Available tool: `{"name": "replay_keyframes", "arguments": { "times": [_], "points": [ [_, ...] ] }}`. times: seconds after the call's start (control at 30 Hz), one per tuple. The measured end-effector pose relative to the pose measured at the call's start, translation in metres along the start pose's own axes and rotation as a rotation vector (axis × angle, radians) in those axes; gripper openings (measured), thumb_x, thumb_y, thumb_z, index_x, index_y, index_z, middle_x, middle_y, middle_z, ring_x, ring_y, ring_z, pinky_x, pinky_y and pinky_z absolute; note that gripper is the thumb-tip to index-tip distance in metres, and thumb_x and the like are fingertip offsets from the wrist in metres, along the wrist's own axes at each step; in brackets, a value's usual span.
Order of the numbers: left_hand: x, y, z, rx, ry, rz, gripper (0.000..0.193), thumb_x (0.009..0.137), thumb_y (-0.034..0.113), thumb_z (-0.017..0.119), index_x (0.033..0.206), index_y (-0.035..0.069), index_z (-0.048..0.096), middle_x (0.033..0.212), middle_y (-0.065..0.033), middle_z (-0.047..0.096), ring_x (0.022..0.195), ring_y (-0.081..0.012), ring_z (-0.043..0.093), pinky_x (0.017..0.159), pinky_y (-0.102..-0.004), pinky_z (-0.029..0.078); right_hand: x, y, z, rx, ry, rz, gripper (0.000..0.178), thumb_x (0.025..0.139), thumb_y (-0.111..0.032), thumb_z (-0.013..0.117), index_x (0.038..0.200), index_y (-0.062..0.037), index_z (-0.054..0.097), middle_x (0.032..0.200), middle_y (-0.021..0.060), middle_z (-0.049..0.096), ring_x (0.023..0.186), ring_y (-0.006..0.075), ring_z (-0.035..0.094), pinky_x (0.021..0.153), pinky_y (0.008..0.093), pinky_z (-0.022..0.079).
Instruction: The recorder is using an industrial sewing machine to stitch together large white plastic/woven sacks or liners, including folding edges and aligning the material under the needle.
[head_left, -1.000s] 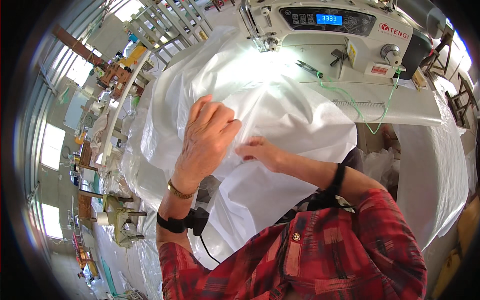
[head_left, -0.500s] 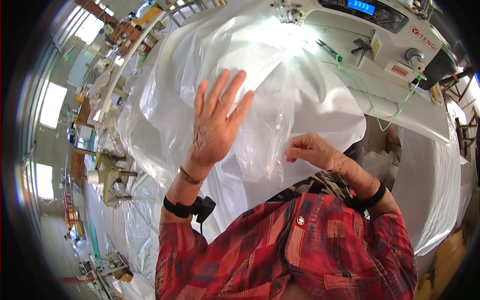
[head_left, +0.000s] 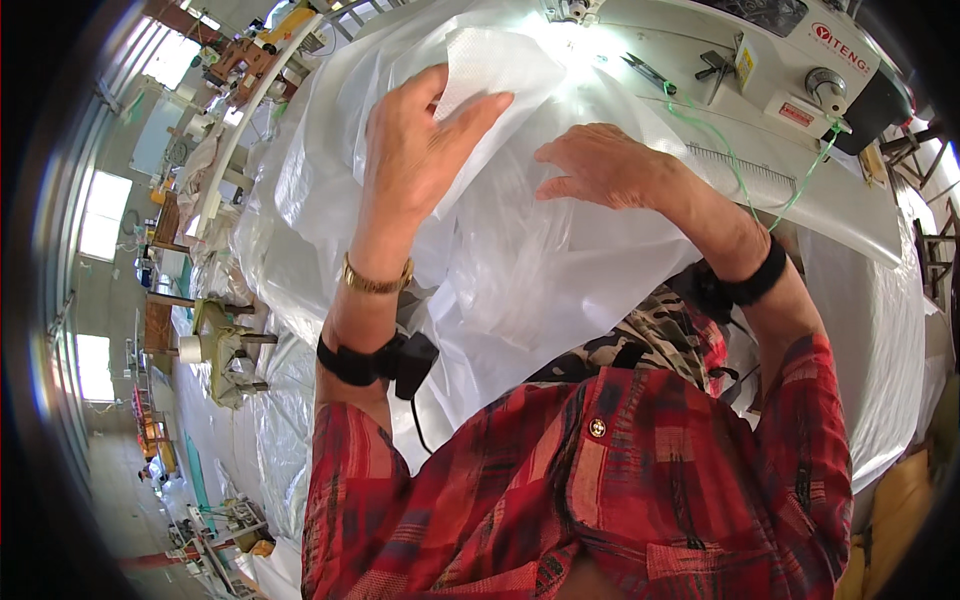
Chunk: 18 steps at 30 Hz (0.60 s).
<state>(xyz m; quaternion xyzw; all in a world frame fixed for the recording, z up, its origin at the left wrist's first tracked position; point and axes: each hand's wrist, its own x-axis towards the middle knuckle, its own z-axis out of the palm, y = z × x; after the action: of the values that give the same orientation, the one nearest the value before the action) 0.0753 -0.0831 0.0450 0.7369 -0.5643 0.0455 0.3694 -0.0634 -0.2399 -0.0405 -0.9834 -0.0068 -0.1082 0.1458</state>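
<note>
A large white plastic sheet (head_left: 560, 290), translucent and wrinkled, spreads over the sewing table and down to my lap. My left hand (head_left: 410, 150) grips a raised, finely textured flap (head_left: 495, 65) of it; the fingertips are hidden behind the flap, and the thumb lies across its front. To the right, my right hand (head_left: 610, 165) is over the sheet with its thumb apart from the fingers, holding nothing. Beyond both hands, the lit needle area of a white sewing machine (head_left: 770, 70) meets the sheet.
Thread snips (head_left: 648, 72) and a small black tool (head_left: 712, 72) lie on the machine bed. Green thread (head_left: 715, 140) trails past a printed ruler scale (head_left: 740, 170). More white sheeting (head_left: 850, 340) hangs at the right. A stool-like stand (head_left: 215, 350) is at the left.
My left hand has gone from spread flat to gripping a lifted flap of the sheet. My right hand has moved up and forward from near my lap, its fingers uncurling.
</note>
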Motion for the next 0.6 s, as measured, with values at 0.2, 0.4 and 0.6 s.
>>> {"name": "replay_keyframes", "arguments": {
  "times": [0.2, 0.4, 0.6],
  "points": [
    [-0.005, 0.008, 0.012, 0.012, -0.057, 0.283, 0.035, 0.084, 0.022, 0.072, 0.076, -0.005, 0.052, 0.067, -0.0218, 0.051, 0.056, -0.0366, 0.045, 0.055, -0.041, 0.039, -0.014, -0.026, -0.021, 0.19, -0.393, 0.116, 0.046, 0.087, -0.041, 0.067, 0.067, -0.0002, 0.056, 0.055, 0.0112, 0.055, 0.064, 0.0312, 0.061, 0.071, 0.0434, 0.047],
    [-0.082, -0.04, 0.06, -0.203, -0.336, -0.024, 0.032, 0.081, 0.014, 0.07, 0.074, -0.003, 0.044, 0.065, -0.0199, 0.038, 0.059, -0.0318, 0.033, 0.055, -0.0398, 0.036, -0.07, -0.066, -0.001, 0.612, -0.11, 0.198, 0.037, 0.088, -0.035, 0.065, 0.072, -0.0025, 0.061, 0.065, 0.0145, 0.061, 0.065, 0.0356, 0.06, 0.062, 0.044, 0.047],
    [-0.099, -0.027, 0.092, -0.256, -0.356, -0.185, 0.025, 0.082, 0.01, 0.068, 0.079, -0.003, 0.047, 0.064, -0.0187, 0.041, 0.055, -0.0296, 0.037, 0.055, -0.0379, 0.039, -0.079, -0.084, 0.036, 0.36, -0.016, 0.002, 0.025, 0.087, -0.024, 0.067, 0.076, -0.0041, 0.057, 0.068, 0.0109, 0.057, 0.066, 0.0322, 0.061, 0.059, 0.0423, 0.047]
  ]
}}
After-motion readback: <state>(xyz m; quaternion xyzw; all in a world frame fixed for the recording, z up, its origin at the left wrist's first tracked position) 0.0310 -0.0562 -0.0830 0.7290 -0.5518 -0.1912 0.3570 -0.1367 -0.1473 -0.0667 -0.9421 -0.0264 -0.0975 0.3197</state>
